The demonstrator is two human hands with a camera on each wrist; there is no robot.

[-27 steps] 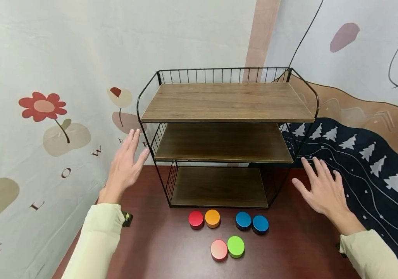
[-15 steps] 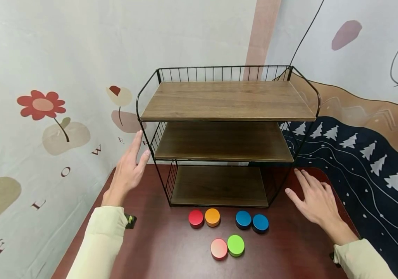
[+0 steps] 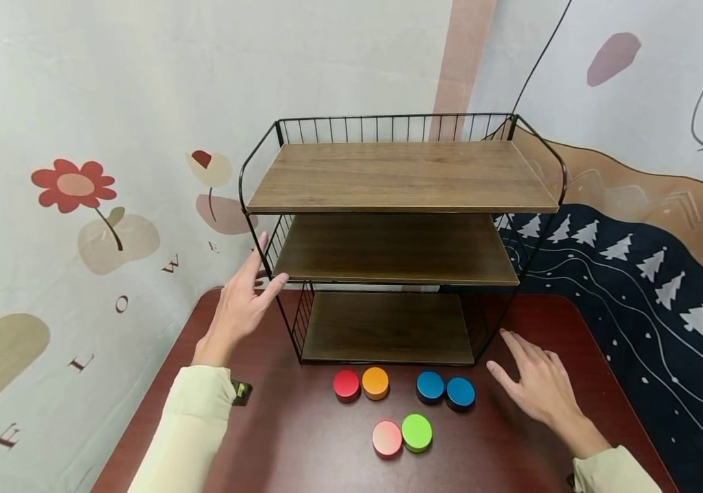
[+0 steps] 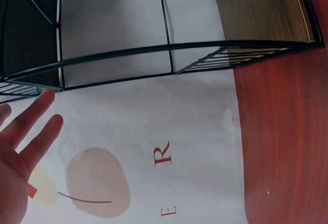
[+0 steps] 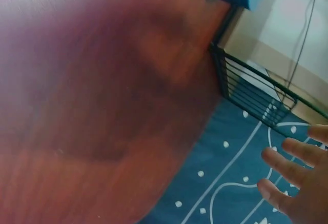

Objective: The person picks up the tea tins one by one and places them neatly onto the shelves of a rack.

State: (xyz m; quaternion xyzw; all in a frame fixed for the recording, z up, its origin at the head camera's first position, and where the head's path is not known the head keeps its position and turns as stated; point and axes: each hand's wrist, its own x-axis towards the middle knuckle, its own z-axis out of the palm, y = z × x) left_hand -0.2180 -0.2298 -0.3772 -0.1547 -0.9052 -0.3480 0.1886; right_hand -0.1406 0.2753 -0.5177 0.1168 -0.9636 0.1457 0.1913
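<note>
A three-tier shelf rack (image 3: 400,178) with brown wooden boards and a black wire frame stands on the dark red table. My left hand (image 3: 240,305) is at the rack's left side post, fingers extended and thumb overlapping the post in the head view. To the right of the rack's lower right corner, my right hand (image 3: 539,380) hovers with relaxed, spread fingers and holds nothing. In front of the rack lie small round discs: a red disc (image 3: 346,385), an orange disc (image 3: 375,383), two blue discs (image 3: 430,387), a pink disc (image 3: 387,438) and a green disc (image 3: 416,432).
The dark red table (image 3: 302,459) has its left edge along a pale printed cloth (image 3: 111,82). A navy cloth (image 3: 634,342) with white trees hangs beyond the right edge. Both cloths come close around the rack.
My left hand has moved right, up to the rack's side post. My right hand has come down and leftward, nearer the blue discs. The rack and discs have stayed in place.
</note>
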